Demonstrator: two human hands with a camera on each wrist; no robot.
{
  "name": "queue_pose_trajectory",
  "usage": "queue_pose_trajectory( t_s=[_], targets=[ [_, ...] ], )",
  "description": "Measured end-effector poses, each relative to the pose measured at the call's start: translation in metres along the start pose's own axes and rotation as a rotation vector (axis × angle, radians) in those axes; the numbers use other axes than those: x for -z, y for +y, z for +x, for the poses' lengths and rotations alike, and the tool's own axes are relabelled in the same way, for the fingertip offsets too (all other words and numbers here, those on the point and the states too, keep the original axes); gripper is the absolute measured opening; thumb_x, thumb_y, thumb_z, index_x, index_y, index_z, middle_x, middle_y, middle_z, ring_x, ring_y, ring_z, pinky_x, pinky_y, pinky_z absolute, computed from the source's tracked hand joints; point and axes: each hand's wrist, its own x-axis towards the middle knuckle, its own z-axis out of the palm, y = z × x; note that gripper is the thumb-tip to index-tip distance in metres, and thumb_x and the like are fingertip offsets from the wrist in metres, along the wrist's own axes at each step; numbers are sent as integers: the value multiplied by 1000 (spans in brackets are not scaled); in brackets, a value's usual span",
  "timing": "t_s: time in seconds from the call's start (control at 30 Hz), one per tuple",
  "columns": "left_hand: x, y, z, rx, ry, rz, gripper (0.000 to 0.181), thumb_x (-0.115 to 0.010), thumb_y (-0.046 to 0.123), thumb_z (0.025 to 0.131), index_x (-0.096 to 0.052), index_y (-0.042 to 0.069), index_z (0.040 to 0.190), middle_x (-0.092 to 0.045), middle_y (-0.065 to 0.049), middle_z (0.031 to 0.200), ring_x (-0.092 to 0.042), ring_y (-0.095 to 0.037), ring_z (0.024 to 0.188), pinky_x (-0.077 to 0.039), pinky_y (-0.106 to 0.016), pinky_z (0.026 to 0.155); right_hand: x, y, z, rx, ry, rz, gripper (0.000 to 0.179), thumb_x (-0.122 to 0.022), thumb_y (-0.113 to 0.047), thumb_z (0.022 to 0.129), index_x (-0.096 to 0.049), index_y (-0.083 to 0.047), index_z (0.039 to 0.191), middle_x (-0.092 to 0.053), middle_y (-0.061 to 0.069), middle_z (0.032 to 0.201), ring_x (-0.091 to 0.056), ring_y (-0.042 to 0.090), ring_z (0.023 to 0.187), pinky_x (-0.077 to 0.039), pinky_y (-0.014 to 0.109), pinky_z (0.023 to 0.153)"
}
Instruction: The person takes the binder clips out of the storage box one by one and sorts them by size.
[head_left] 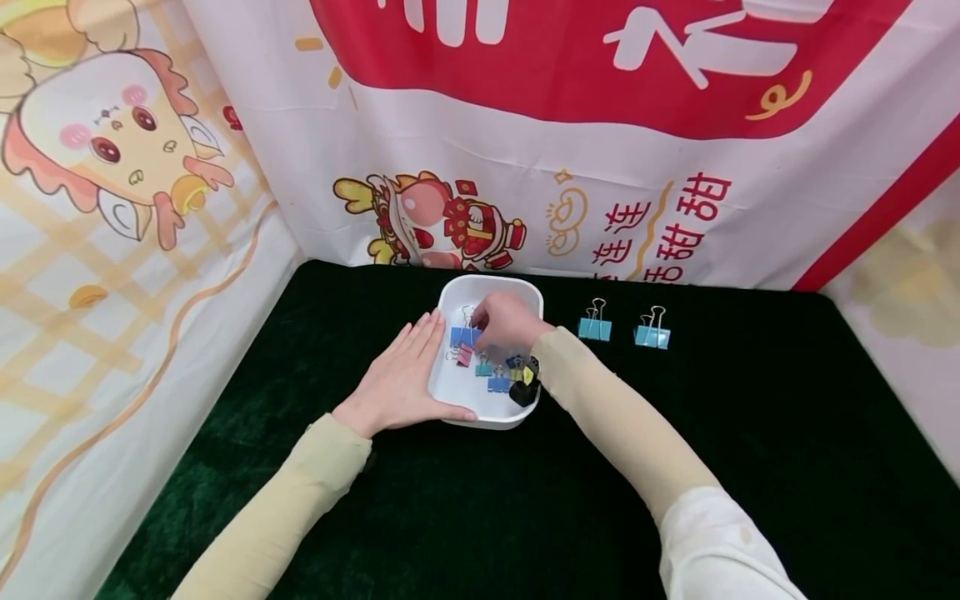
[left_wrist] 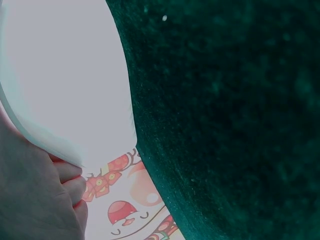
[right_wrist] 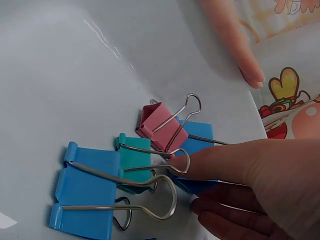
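A white plastic box (head_left: 480, 408) holds several binder clips. My left hand (head_left: 405, 375) rests along its left side with straight fingers, the thumb lying over the near rim. Inside the box, my right hand (head_left: 512, 321) pinches a blue binder clip (right_wrist: 200, 131) between thumb and fingers, which partly hide it. Right beside that clip lies a pink binder clip (right_wrist: 162, 125). A teal binder clip (right_wrist: 135, 160) and another blue binder clip (right_wrist: 87, 192) are nearer the wrist camera. The left wrist view shows fingers (left_wrist: 72, 187) against the box's outer wall.
Two light blue binder clips, one nearer (head_left: 595, 328) and one farther right (head_left: 652, 336), stand on the dark green cloth (head_left: 487, 508) right of the box. A printed curtain (head_left: 450, 142) hangs behind the table, and another patterned one (head_left: 97, 333) borders its left side.
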Motion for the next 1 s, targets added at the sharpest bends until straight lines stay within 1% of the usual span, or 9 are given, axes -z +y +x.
queue_pose_trajectory(
  t_s=[0.13,0.33,0.43,0.57,0.73,0.83,0.9,1.0],
  targets=[
    [0,0,0,2,-3,-5,139,-48,99,67,-10,8,164,-5,-7,170,1,-19,154,-4,-42,123,-3,-4,1,15,11,-32,29,-89,-17,80,-80,-9,106,-73,-2,93,-64,14,84,-54,30,86],
    [0,1,1,9,-18,4,139,-48,99,66,-10,8,164,-4,-6,170,1,-20,154,-4,-42,123,-6,-7,6,42,16,-93,17,-87,-17,81,-81,-13,96,-72,-6,83,-63,14,77,-54,27,80],
    [1,1,0,15,-18,7,139,-47,100,66,-10,8,164,-4,-6,170,1,-20,154,-3,-42,123,-7,-7,8,52,22,-102,16,-87,-16,79,-81,-13,94,-72,-7,81,-63,13,75,-54,26,78],
    [0,2,0,16,-17,9,139,-46,100,66,-10,8,164,-4,-6,170,1,-19,154,-3,-41,123,-6,-5,8,67,23,-98,20,-88,-18,79,-82,-12,97,-73,-7,82,-64,12,75,-55,26,78],
    [0,2,1,8,-10,4,139,-47,99,67,-9,8,164,-2,-6,170,1,-20,154,-3,-41,123,-2,-7,4,61,38,-43,24,-88,-19,78,-82,-12,100,-72,-7,84,-65,12,76,-56,26,78],
    [0,1,1,2,-8,0,139,-48,99,67,-7,8,164,-2,-6,170,1,-20,154,-4,-42,123,4,-11,0,70,52,-26,25,-88,-19,79,-81,-10,101,-73,-6,86,-65,13,76,-56,27,78],
    [0,1,1,1,-6,3,139,-49,99,67,-7,9,164,-3,-6,170,0,-20,155,-4,-43,123,10,-15,-3,77,69,-37,27,-87,-21,80,-81,-10,104,-73,-4,88,-64,14,77,-55,27,81],
    [-1,1,0,9,-10,8,139,-49,99,66,-5,10,164,-2,-6,170,0,-20,155,-4,-43,123,19,-20,-10,84,99,-45,35,-87,-24,82,-79,-9,112,-75,-2,95,-64,13,81,-54,27,85]
  ],
)
